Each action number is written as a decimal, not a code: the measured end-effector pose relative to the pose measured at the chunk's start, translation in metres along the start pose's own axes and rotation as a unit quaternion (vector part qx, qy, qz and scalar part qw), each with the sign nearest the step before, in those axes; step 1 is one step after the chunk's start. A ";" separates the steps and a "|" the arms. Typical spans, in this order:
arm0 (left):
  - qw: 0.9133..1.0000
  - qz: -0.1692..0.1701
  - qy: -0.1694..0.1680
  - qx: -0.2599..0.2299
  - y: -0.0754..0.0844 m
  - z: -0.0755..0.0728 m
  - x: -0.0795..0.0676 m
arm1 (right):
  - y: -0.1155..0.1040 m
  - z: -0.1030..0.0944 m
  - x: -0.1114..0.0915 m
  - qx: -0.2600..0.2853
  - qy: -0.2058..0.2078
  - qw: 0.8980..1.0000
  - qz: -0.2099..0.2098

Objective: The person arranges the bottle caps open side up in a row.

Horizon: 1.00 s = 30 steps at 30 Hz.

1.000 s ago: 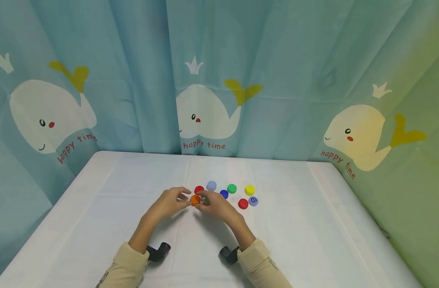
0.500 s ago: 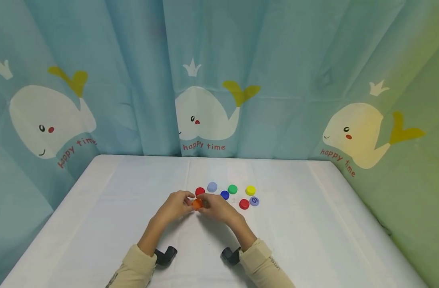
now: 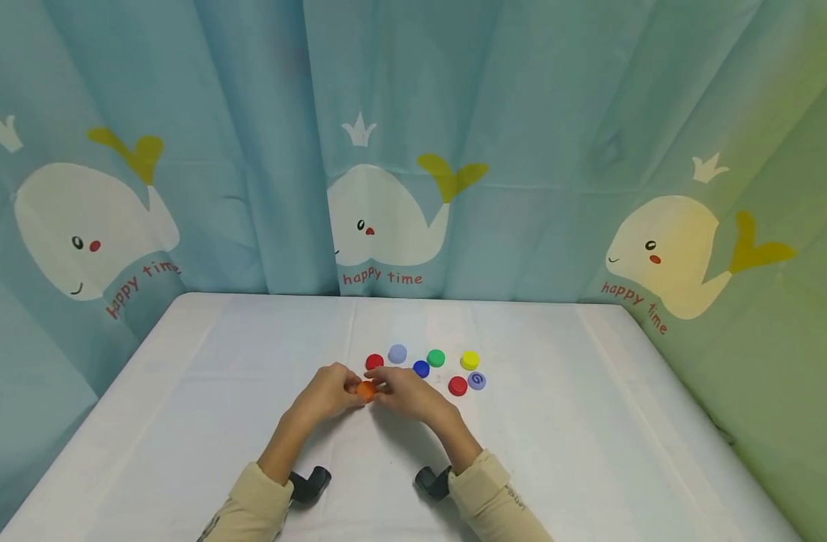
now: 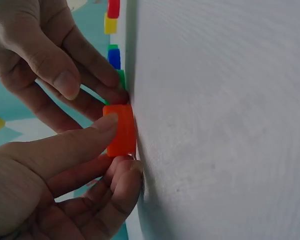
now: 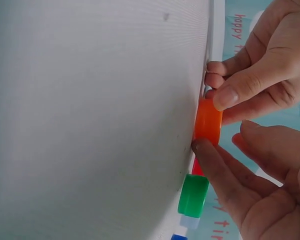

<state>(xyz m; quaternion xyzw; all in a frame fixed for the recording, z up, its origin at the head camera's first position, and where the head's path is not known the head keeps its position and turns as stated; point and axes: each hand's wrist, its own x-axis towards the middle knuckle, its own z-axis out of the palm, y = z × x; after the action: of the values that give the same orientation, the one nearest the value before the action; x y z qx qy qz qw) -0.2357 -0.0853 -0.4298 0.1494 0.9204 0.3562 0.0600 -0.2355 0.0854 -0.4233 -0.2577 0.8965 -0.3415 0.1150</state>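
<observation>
Orange cap, shift: over the last second it has come nearer you relative to the dark blue cap (image 3: 421, 369); the orange cap (image 3: 366, 391) now sits to that cap's left and on your side of it.
Left hand, change: a second ago its fingers stood apart beside the orange cap; now your left hand (image 3: 330, 389) pinches it, thumb laid against it.
Right hand, change: little differs; your right hand (image 3: 407, 390), just left of the dark blue cap and nearer you, touches the orange cap with extended fingertips, its thumb apart, grasping nothing.
Orange cap, look: bright, plain, short and round, with smooth sides; it lies flat, close against the white table (image 3: 590, 452).
Hidden green cap: by your right fingers, a green cap (image 5: 194, 195) lies between the dark blue cap and the orange one.
Left of the dark blue cap: a red cap (image 3: 375, 363), and a pale blue cap (image 3: 398, 354) farther from you.
Right of the dark blue cap: another green cap (image 3: 436, 358) slightly beyond, a yellow cap (image 3: 470, 360) farther along, a second red cap (image 3: 457, 385) nearer you, beside a spiral-marked lilac cap (image 3: 477, 381).
</observation>
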 end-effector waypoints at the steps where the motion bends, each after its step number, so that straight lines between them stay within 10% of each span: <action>1: 1.000 0.000 0.000 0.000 0.000 0.000 -0.001 | 0.000 0.000 0.000 0.001 -0.002 1.000 -0.001; 30: 0.999 -0.017 -0.008 -0.041 0.005 -0.006 -0.006 | -0.006 -0.005 -0.005 0.004 0.009 1.000 -0.010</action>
<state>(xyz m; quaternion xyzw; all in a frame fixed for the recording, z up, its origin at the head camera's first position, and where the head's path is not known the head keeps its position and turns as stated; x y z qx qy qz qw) -0.2300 -0.0872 -0.4221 0.1341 0.9070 0.3913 0.0790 -0.2304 0.0869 -0.4155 -0.2631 0.8937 -0.3482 0.1044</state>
